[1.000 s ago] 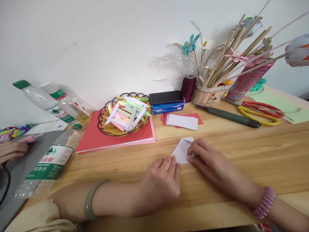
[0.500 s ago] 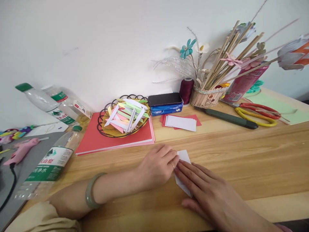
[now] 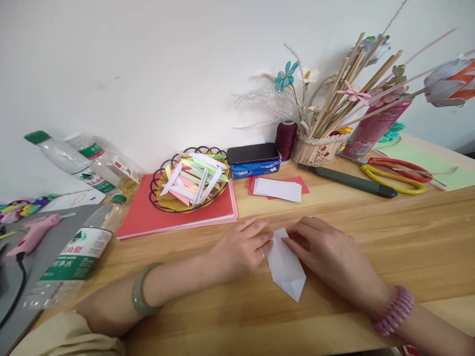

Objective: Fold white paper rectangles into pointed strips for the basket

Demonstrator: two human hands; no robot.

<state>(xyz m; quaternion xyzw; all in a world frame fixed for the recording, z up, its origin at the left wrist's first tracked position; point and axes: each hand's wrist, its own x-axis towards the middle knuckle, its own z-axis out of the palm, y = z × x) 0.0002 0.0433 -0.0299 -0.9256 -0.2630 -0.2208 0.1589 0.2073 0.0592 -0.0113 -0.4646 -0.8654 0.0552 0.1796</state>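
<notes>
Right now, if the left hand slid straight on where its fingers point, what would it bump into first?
The folded white paper, most likely: the left hand seems to touch its edge. Just across it, the right hand would probably come next, though exact heights are unclear.

A: Foreground?
B: Left hand (image 3: pixel 241 251) touches left edge of folded white paper (image 3: pixel 285 267); right hand (image 3: pixel 330 252) at its upper right edge.
A: Behind?
B: Basket (image 3: pixel 168 201) of folded strips (image 3: pixel 211 185), on red sheets (image 3: pixel 137 213). Right of it, blue packet (image 3: pixel 256 169), phone (image 3: pixel 253 152) on top.
</notes>
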